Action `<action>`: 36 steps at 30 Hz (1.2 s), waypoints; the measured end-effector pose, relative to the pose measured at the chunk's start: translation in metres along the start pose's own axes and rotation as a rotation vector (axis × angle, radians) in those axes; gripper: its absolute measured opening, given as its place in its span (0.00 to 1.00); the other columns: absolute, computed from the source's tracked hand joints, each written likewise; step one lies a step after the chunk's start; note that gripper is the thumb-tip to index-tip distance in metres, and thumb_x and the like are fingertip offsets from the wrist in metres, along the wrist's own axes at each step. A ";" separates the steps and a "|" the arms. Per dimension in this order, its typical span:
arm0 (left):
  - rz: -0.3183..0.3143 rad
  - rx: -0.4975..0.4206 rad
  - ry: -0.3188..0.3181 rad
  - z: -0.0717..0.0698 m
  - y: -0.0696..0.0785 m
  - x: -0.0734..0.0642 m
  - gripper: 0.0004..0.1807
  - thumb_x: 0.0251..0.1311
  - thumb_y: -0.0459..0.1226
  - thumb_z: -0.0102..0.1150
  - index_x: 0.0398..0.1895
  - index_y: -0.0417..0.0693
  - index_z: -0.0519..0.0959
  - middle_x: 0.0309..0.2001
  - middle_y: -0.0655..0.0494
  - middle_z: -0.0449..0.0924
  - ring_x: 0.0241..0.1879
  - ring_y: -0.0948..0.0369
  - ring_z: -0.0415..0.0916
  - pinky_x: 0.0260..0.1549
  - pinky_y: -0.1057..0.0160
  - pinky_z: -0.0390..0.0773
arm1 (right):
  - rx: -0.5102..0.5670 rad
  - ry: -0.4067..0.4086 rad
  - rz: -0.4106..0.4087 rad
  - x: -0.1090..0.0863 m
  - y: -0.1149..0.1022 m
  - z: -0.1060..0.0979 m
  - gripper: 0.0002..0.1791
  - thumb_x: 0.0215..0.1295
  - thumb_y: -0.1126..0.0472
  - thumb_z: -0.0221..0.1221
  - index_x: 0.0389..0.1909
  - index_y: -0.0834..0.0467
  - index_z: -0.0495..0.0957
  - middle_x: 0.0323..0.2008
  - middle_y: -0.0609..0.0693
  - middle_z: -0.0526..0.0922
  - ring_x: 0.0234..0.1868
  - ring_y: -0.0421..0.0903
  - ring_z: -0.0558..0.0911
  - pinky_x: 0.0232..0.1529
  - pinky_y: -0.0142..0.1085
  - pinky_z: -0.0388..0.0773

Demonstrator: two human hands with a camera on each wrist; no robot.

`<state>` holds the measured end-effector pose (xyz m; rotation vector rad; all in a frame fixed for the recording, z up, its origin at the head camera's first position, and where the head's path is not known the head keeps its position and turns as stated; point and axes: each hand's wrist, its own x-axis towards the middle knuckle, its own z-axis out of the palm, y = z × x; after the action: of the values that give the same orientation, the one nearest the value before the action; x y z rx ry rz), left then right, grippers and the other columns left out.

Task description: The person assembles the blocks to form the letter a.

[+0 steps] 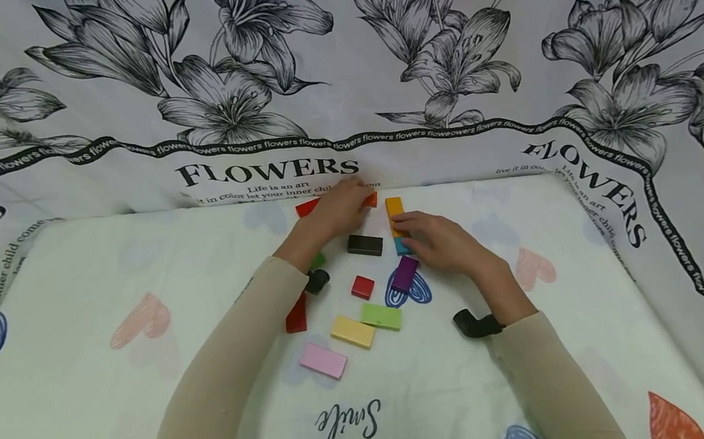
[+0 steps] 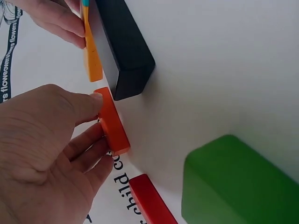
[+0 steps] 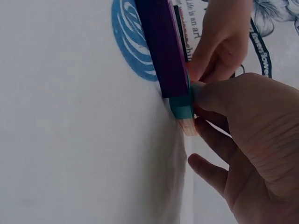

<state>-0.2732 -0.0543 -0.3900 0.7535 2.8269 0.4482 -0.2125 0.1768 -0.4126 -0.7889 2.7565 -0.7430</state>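
Left hand (image 1: 339, 210): grip pinched the orange block (image 2: 113, 123) near the far edge of the tabletop (image 1: 88, 423). Right hand (image 1: 444, 239): thumb touched the blue block (image 1: 401, 248), fingers touched the adjoining yellow block (image 1: 394, 207); whether this grip pinched either could not be told.

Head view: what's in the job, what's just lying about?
Likely in the job:
left hand: orange block
right hand: amber block, blue block

Probably just lying about:
black block
purple block
small red block
lime block
yellow block
pink block
green block
far red block
near red block
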 end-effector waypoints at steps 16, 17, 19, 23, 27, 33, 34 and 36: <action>-0.038 0.019 0.043 0.000 0.001 0.010 0.19 0.75 0.35 0.60 0.66 0.44 0.80 0.59 0.46 0.81 0.56 0.50 0.76 0.65 0.56 0.79 | 0.014 -0.011 0.002 0.003 -0.005 -0.001 0.23 0.79 0.60 0.59 0.72 0.58 0.77 0.74 0.54 0.76 0.79 0.55 0.72 0.80 0.52 0.67; -0.035 0.018 0.045 0.001 0.001 0.011 0.19 0.75 0.35 0.60 0.66 0.44 0.81 0.59 0.46 0.82 0.56 0.50 0.76 0.65 0.56 0.79 | 0.015 -0.011 0.004 0.004 -0.005 0.000 0.23 0.79 0.60 0.59 0.71 0.58 0.77 0.74 0.54 0.76 0.78 0.55 0.72 0.80 0.52 0.67; -0.033 0.015 0.047 0.001 0.003 0.011 0.19 0.75 0.35 0.60 0.66 0.44 0.81 0.59 0.47 0.82 0.56 0.50 0.76 0.65 0.56 0.79 | 0.018 -0.012 0.010 0.004 -0.004 0.000 0.23 0.79 0.60 0.58 0.72 0.58 0.77 0.74 0.54 0.76 0.79 0.55 0.72 0.80 0.52 0.67; -0.037 0.006 0.047 0.002 0.007 0.012 0.19 0.76 0.36 0.60 0.67 0.44 0.80 0.59 0.47 0.82 0.57 0.50 0.75 0.65 0.56 0.79 | 0.021 -0.011 0.014 0.004 -0.003 0.001 0.23 0.79 0.60 0.58 0.72 0.58 0.77 0.74 0.54 0.76 0.78 0.55 0.72 0.80 0.52 0.67; -0.043 0.006 0.037 0.005 0.009 0.014 0.19 0.76 0.36 0.60 0.67 0.45 0.80 0.60 0.46 0.81 0.57 0.51 0.75 0.65 0.55 0.79 | 0.031 -0.009 0.013 0.003 -0.004 0.001 0.23 0.79 0.61 0.59 0.71 0.59 0.77 0.74 0.54 0.76 0.78 0.55 0.72 0.80 0.52 0.68; -0.045 0.037 0.027 0.008 0.011 0.017 0.19 0.76 0.37 0.60 0.66 0.45 0.81 0.58 0.47 0.81 0.56 0.51 0.75 0.64 0.56 0.79 | 0.022 -0.005 0.005 0.001 -0.004 0.000 0.23 0.78 0.61 0.59 0.71 0.58 0.78 0.74 0.54 0.76 0.77 0.55 0.73 0.79 0.53 0.69; -0.042 0.042 0.027 0.008 0.010 0.017 0.19 0.76 0.37 0.60 0.66 0.45 0.81 0.58 0.47 0.81 0.56 0.51 0.75 0.64 0.56 0.79 | 0.020 -0.005 0.003 0.001 -0.004 0.000 0.23 0.78 0.61 0.59 0.71 0.58 0.78 0.73 0.54 0.76 0.77 0.55 0.73 0.79 0.53 0.69; -0.037 0.050 0.024 0.008 0.010 0.017 0.18 0.76 0.37 0.60 0.65 0.46 0.81 0.57 0.47 0.82 0.55 0.51 0.75 0.64 0.56 0.79 | 0.015 -0.005 0.000 0.002 -0.004 0.001 0.23 0.78 0.61 0.59 0.71 0.58 0.77 0.73 0.54 0.76 0.77 0.55 0.74 0.79 0.52 0.69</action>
<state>-0.2810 -0.0352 -0.3959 0.7087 2.8793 0.3854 -0.2118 0.1728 -0.4115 -0.7872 2.7432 -0.7605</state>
